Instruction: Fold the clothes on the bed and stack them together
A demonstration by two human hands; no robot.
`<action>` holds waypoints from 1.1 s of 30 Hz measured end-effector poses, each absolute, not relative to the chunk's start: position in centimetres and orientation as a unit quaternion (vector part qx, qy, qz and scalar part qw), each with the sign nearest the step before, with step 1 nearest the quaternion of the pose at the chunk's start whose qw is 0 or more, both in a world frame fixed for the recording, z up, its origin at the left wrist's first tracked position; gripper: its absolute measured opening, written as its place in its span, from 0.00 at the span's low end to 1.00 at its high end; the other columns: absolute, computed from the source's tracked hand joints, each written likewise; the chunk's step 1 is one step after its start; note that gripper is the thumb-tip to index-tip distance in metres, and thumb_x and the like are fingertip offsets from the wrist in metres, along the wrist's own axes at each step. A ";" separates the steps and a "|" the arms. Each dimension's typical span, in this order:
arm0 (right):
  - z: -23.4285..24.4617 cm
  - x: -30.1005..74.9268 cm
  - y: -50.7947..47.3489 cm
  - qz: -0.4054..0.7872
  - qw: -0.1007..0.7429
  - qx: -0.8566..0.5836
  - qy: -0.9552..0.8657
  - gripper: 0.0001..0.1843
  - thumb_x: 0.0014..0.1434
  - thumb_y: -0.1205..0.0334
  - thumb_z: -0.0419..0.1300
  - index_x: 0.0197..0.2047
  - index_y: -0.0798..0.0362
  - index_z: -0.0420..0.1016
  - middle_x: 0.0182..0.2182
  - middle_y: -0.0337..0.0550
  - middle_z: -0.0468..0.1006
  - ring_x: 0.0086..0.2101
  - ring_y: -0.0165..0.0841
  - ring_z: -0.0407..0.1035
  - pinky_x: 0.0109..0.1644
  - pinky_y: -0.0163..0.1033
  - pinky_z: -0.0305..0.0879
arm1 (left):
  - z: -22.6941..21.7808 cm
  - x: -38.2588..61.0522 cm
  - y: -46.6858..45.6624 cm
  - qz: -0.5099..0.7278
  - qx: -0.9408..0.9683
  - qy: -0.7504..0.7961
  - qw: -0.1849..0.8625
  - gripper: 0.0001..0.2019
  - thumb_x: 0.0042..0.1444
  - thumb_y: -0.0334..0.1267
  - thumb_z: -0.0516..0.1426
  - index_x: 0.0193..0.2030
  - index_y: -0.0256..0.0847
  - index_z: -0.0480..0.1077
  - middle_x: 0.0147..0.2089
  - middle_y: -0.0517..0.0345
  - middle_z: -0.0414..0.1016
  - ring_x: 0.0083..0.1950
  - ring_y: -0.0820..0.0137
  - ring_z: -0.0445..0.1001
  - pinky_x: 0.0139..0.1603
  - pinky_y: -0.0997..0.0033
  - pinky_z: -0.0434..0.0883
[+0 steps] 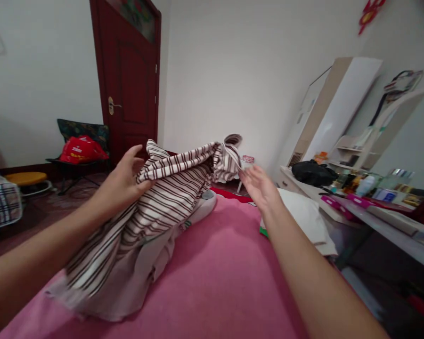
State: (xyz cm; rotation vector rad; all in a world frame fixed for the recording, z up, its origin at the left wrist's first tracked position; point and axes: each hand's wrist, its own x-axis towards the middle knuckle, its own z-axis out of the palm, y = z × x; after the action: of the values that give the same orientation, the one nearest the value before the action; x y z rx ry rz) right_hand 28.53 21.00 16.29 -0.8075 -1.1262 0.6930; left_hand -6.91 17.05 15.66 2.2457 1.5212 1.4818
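A white shirt with dark brown stripes (173, 197) is lifted above the bed, its lower part hanging over a pale grey cloth (141, 268). My left hand (129, 176) grips the shirt at its near left side, the thumb lying across the fabric. At the other end, a bunched part of the shirt is raised in the air, and the fingertips of my right hand (261, 188) pinch its edge. Part of the right fingers' hold is blurred. Beneath both hands spreads the pink bed sheet (226, 263).
To the right, a white folded item (304, 216) lies beside a dresser with a black bag (314, 173) and several bottles. A red bag (81, 149) rests on a folding chair at left, near a yellow stool (26, 178) and the dark red door (134, 84).
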 end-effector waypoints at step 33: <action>11.6 21.3 4.0 0.287 0.286 -0.414 -0.815 0.04 0.55 0.61 0.62 0.32 0.51 0.77 0.30 0.36 0.77 0.33 0.29 0.70 0.39 0.32 0.61 | 0.2 -4.1 22.2 0.314 0.827 0.452 -0.109 0.22 0.62 0.46 0.48 0.59 0.41 0.65 0.64 0.48 0.61 0.63 0.57 0.60 0.63 0.52 0.56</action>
State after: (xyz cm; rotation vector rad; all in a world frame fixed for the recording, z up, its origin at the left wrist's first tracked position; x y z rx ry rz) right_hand 21.29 3.97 11.60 -1.1060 -2.1783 0.7674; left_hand -4.07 22.20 0.19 2.7978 1.5297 1.0621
